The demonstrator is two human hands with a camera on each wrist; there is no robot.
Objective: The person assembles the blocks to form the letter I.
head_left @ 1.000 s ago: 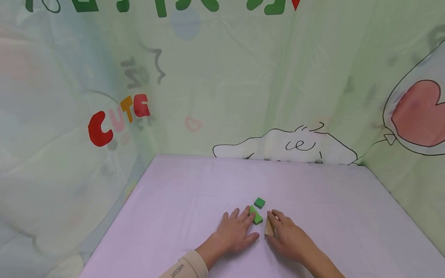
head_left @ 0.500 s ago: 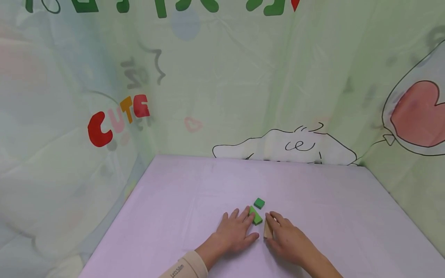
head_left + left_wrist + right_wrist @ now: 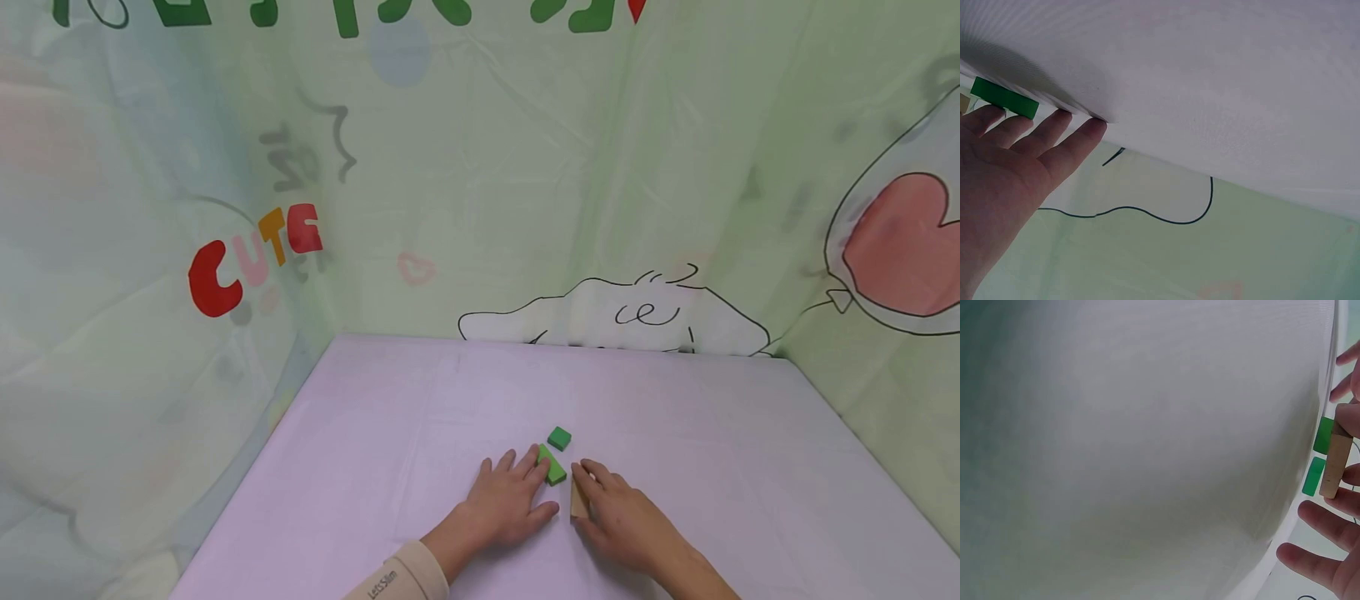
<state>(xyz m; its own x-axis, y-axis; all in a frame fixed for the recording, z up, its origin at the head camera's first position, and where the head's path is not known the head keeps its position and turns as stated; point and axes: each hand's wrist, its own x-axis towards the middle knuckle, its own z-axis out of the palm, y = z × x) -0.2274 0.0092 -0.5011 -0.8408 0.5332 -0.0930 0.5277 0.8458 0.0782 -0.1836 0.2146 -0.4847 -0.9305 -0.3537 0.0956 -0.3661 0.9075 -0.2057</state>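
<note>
Your right hand point(image 3: 622, 518) pinches the plain tan block point(image 3: 579, 502), straight-edged and oblong, near the light-green block point(image 3: 556, 473) your spread left hand point(image 3: 506, 502) touches; a darker cube point(image 3: 559, 439) lies just beyond.

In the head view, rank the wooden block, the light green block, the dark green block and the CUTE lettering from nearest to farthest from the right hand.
From the right hand:
1. Wooden block: in its grip.
2. Light green block: to the left, by the left hand.
3. Dark green block: left, farther forward.
4. CUTE lettering: far left, on the backdrop.
</note>
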